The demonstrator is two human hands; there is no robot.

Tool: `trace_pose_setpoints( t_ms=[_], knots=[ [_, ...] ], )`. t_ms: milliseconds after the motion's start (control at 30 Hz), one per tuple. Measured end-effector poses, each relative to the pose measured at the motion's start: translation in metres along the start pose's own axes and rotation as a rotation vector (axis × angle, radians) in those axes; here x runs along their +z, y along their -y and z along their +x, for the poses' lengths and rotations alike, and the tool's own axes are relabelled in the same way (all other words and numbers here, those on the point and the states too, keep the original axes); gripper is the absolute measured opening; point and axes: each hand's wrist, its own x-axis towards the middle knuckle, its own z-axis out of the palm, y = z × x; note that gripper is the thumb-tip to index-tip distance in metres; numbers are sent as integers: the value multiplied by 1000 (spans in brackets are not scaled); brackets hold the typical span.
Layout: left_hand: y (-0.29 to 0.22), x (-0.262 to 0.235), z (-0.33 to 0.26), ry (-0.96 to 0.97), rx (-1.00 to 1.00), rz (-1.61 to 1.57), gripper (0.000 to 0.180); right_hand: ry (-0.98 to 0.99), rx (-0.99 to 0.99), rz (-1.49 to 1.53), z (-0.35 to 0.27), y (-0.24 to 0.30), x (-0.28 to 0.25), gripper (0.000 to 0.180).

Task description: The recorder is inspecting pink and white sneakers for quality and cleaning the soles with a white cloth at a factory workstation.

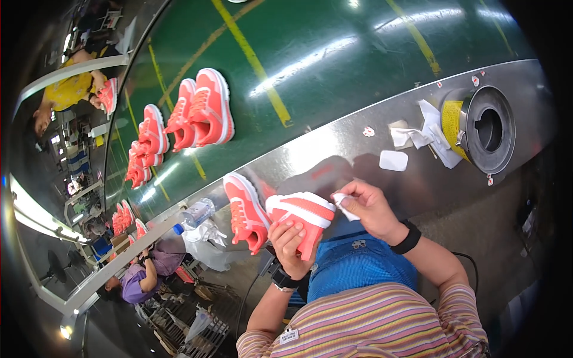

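- Left hand (288, 241): closed around a coral shoe (311, 222), fingers pressed along its upper; thumb hidden from me.
- Held shoe is raised in front of the wearer's body, at the near edge of the metal ledge (430, 191), tilted, white sole edge turned upward.
- Right hand (371, 210): thumb and fingers pinching a white scrap (347, 206), just beside the shoe; cannot tell whether scrap and shoe touch.
- Second coral shoe (243, 206): left of the held one, laces facing us.
- On the ledge, to the right: white rounded pad (394, 160), crumpled white paper (431, 132), metal ring (508, 131) with a yellow band.
- Beyond, I see a green surface (280, 65) with yellow lines, bearing a pair of coral shoes (212, 107) and others farther left.
- Clear bottle (199, 212), blue cap: left of the second shoe.
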Motion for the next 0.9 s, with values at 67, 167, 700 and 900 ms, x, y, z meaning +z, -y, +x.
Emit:
trace_pose_setpoints(
  t_ms=[67, 167, 700, 900],
  knots=[
    [-2, -5, 1, -21, -6, -6, 58, 51, -15, 68, -1, -4, 18, 13],
    [-2, -17, 1, -43, -31, -28, 61, 89, -55, 14, -12, 2, 33, 15],
    [9, -44, 50, 433, 183, 162, 50, -172, -142, 25, -32, 21, 49, 10],
    [0, -52, 46, 364, 27, -134, 59, -88, -33, 91, -30, 28, 73, 12]
  ],
)
